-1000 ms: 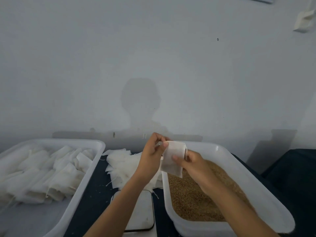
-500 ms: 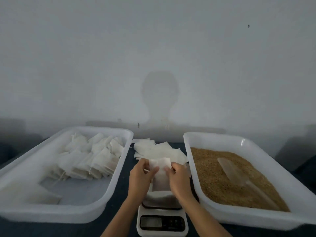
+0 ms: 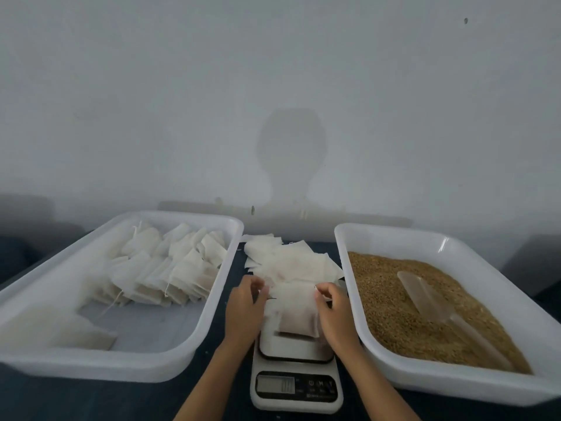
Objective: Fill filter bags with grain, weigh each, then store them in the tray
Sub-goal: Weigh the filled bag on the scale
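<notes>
Two bare hands are working over a small kitchen scale [image 3: 296, 379] in the single head view, on a dark tabletop [image 3: 76, 399] against a pale wall [image 3: 273, 86]. A filled filter bag [image 3: 296, 316] is lying on the scale's platform, its lower half bulging brown with grain and its upper part flat and white. The left hand [image 3: 244, 311] is pinching the bag's top left corner with curled fingers, and the right hand [image 3: 335, 314] is pinching the top right corner, apparently at the drawstring, so both are gripping the same bag. Behind the scale, a loose pile of empty bags [image 3: 288, 261] is lying between the two containers. On the left, a white storage tray [image 3: 121, 363] is holding rows of filled bags [image 3: 170, 268] packed toward its far end, with a few more flat against its near left corner. On the right, a white tub [image 3: 455, 387] is holding brown grain [image 3: 391, 302], and a clear plastic scoop [image 3: 437, 308] is resting on the grain, handle pointing toward the near right. The scale's display is too blurred to read.
</notes>
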The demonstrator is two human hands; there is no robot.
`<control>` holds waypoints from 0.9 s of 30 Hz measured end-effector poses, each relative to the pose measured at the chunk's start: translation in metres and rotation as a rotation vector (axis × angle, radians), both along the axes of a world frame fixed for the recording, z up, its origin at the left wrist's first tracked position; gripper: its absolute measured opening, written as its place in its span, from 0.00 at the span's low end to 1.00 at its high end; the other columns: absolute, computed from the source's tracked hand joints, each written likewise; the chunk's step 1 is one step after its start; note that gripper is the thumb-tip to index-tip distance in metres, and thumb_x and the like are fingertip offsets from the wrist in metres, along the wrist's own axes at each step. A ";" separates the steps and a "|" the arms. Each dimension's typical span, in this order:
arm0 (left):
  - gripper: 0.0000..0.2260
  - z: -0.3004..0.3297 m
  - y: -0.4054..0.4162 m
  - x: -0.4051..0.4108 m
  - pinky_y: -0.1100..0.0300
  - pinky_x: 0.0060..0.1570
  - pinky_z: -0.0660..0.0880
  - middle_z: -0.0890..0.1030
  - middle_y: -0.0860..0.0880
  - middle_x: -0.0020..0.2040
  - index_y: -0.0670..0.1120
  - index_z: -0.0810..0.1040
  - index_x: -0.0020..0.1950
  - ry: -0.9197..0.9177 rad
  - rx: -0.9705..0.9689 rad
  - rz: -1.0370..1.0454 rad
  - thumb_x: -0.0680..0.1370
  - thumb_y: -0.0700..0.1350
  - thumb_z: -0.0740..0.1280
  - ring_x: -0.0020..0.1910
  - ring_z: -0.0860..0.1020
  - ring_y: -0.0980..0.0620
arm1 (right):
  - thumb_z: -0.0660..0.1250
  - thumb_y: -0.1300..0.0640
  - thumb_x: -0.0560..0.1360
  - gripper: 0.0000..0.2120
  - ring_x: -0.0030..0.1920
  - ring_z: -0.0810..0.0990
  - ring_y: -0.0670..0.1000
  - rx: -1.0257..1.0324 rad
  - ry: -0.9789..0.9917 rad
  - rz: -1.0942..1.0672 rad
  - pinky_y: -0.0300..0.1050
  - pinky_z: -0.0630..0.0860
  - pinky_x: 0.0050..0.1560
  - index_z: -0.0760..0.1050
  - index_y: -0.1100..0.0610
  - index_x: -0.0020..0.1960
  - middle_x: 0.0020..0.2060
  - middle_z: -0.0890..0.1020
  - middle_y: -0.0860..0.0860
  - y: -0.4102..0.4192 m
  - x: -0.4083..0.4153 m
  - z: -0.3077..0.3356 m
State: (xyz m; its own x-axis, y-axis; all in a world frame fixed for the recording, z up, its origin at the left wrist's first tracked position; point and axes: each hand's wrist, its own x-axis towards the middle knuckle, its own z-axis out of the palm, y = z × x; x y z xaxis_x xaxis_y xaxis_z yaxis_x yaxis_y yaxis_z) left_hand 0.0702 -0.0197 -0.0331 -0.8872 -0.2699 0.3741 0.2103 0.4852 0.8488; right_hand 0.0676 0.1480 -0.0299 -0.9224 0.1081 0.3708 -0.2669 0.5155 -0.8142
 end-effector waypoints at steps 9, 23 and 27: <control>0.04 -0.016 -0.013 -0.001 0.71 0.41 0.67 0.79 0.49 0.46 0.42 0.75 0.50 -0.069 0.098 0.047 0.79 0.39 0.61 0.43 0.75 0.57 | 0.62 0.60 0.78 0.04 0.46 0.77 0.44 -0.213 -0.090 -0.008 0.33 0.71 0.46 0.76 0.55 0.49 0.44 0.79 0.48 0.002 -0.007 -0.008; 0.04 -0.007 -0.007 0.000 0.73 0.43 0.69 0.78 0.53 0.44 0.42 0.75 0.49 -0.057 0.133 -0.029 0.78 0.36 0.62 0.44 0.75 0.61 | 0.63 0.59 0.78 0.06 0.44 0.78 0.48 -0.189 -0.137 -0.033 0.37 0.71 0.46 0.77 0.60 0.48 0.42 0.80 0.52 0.004 -0.010 -0.009; 0.03 -0.004 -0.003 -0.001 0.70 0.45 0.71 0.80 0.53 0.45 0.45 0.74 0.49 -0.096 0.180 -0.109 0.78 0.37 0.63 0.44 0.78 0.60 | 0.63 0.58 0.77 0.06 0.42 0.78 0.48 -0.159 -0.140 -0.024 0.40 0.71 0.45 0.76 0.58 0.44 0.39 0.79 0.52 0.003 -0.010 -0.008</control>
